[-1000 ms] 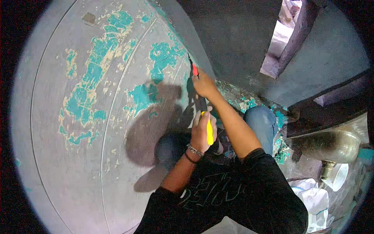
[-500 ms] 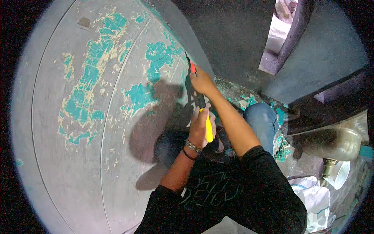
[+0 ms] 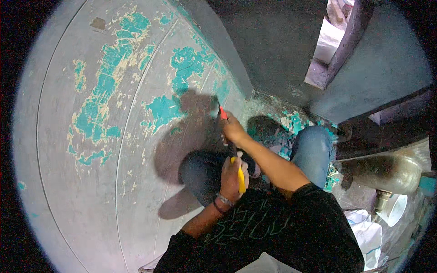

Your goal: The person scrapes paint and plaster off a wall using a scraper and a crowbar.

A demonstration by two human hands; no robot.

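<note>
Both my hands grip one long-handled scraper (image 3: 223, 113), with a yellow grip, a dark shaft and a red part near its head. My left hand (image 3: 231, 176), a bracelet at its wrist, is closed round the yellow grip. Farther up, my right hand (image 3: 235, 130) is wrapped round the tool just behind the red part. The scraper's head is at the curved grey planked surface (image 3: 150, 182); shadow hides whether its edge touches. Turquoise patches (image 3: 186, 63) with pale ragged borders show where the grey coat is gone.
Turquoise flakes (image 3: 293, 123) litter the floor beside my bent knee (image 3: 312, 150). A dark upright panel (image 3: 273, 45) with an opening stands ahead. At right lie a metal cylinder (image 3: 387, 170), a white cup-shaped piece (image 3: 397, 210) and a white sack (image 3: 364, 230).
Both hands have drawn the scraper down along the surface, nearer to my body. More turquoise shows at the far edge, where the right hand and tool were.
</note>
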